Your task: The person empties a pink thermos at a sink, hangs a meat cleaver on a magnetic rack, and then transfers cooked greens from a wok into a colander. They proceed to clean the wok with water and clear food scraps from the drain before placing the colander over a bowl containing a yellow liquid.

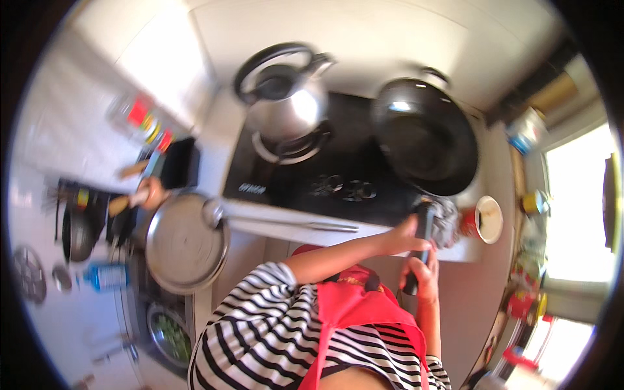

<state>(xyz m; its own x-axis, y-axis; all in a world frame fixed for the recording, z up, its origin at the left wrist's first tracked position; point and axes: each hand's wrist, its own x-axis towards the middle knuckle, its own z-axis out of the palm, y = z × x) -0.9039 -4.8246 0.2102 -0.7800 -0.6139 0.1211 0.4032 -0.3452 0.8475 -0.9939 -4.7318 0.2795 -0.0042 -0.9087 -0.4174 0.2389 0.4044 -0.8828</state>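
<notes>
A black wok [424, 136] sits tilted over the right part of the black glass gas hob [297, 190], and its inside looks bare. Its long black handle [425, 222] points towards me. My left hand [407, 238] is closed around the middle of that handle. Nearer my body, my right hand [422, 274] grips the handle's end. A crumpled grey cloth [444, 222] lies right beside the handle; whether my fingers touch it I cannot tell. On the left burner stands a stainless steel kettle [287, 109] with a black handle.
A metal ladle [287, 223] lies along the counter's front edge. Left of it is a large round metal lid [187, 243]. A red paper cup [482, 222] stands at the right. Further left are a knife block [178, 163], a blue bottle [105, 277] and a bowl of greens [170, 336].
</notes>
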